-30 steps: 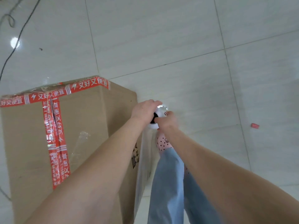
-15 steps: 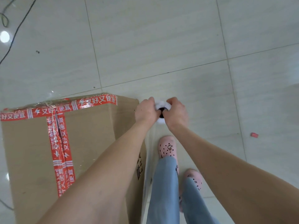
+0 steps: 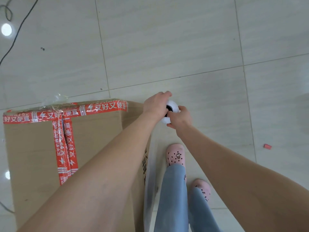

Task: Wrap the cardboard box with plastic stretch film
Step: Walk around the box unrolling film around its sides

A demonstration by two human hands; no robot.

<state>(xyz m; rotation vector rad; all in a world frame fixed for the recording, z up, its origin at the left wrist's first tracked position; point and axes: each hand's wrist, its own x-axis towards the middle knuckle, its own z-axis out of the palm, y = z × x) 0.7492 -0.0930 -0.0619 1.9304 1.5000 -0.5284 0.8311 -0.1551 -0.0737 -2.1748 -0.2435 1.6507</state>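
Observation:
A tall brown cardboard box [image 3: 36,156] sealed with red printed tape stands on the floor at the left. Just past its far right corner, my left hand [image 3: 156,106] and my right hand [image 3: 181,118] both grip a white roll of stretch film [image 3: 172,106], seen end-on with its dark core. A clear sheet of film [image 3: 150,190] hangs from the roll down along the box's right side. Crumpled film clings to the box's far top edge [image 3: 56,101].
Pale tiled floor [image 3: 184,39] stretches all around. My legs in blue jeans and pink clogs [image 3: 175,156] stand right of the box. A black cable [image 3: 16,34] runs at the far left. A small red scrap [image 3: 267,146] lies on the floor at right.
Both hands with the roll have stayed at the box's far right corner while the view shifted; the box's far edge sits lower in view and both feet now show.

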